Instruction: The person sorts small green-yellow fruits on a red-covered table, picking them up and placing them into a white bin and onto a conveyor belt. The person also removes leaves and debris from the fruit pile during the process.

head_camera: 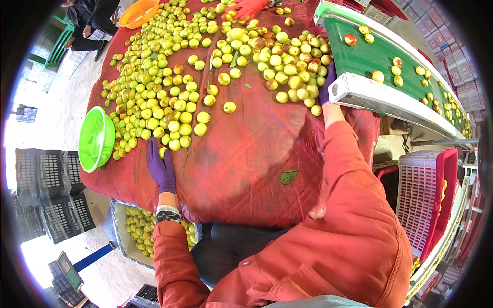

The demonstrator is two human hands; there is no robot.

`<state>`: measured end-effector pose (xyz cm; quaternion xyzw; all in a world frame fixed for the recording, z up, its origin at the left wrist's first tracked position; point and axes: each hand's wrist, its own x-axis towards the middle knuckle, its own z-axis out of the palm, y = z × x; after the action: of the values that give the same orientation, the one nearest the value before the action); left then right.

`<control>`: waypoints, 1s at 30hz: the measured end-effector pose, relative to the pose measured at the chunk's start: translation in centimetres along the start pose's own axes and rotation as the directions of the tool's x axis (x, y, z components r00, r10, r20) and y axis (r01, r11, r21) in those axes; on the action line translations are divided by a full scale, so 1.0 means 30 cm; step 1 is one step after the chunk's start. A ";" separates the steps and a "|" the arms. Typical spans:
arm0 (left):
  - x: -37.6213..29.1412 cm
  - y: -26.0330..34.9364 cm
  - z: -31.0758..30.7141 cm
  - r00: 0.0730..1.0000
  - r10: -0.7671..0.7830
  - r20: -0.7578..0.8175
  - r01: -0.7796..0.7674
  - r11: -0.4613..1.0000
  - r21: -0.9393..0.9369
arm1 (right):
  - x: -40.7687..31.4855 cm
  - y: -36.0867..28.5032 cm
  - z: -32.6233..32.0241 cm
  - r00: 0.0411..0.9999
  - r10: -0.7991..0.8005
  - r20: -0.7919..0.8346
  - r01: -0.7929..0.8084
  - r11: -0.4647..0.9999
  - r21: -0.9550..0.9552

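Note:
Purple gloves cover both hands. My left hand [161, 169] lies at the near edge of the left spread of green-yellow jujubes [154, 100], its fingers straight and the thumb apart. One jujube [163, 153] sits between the thumb and fingers, with no visible grip on it. My right hand [328, 84] is seen edge-on beside the right heap of jujubes [294, 73], against the near end of the green conveyor belt [369, 52]. Its fingers are partly hidden, so I cannot tell whether they hold anything. Several jujubes in the right heap have red-brown patches.
A red sheet [246, 165] covers the table. A green plastic basket [97, 139] and an orange basin [138, 13] stand along its left side. Below my left forearm is a lined box of jujubes [140, 231]. Another person's red-gloved hand [246, 8] reaches in at the far edge.

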<state>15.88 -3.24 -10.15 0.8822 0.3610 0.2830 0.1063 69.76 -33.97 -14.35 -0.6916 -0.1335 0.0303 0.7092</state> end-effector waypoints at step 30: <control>-0.016 0.017 -0.026 1.000 -0.031 0.002 0.031 0.998 -0.060 | -0.667 -0.401 0.231 0.807 -0.341 0.482 0.533 0.773 -0.344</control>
<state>15.44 -3.95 -9.51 0.8730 0.3661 0.2916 0.1372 47.19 -32.29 -5.35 -0.7679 -0.4364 -0.0338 0.4677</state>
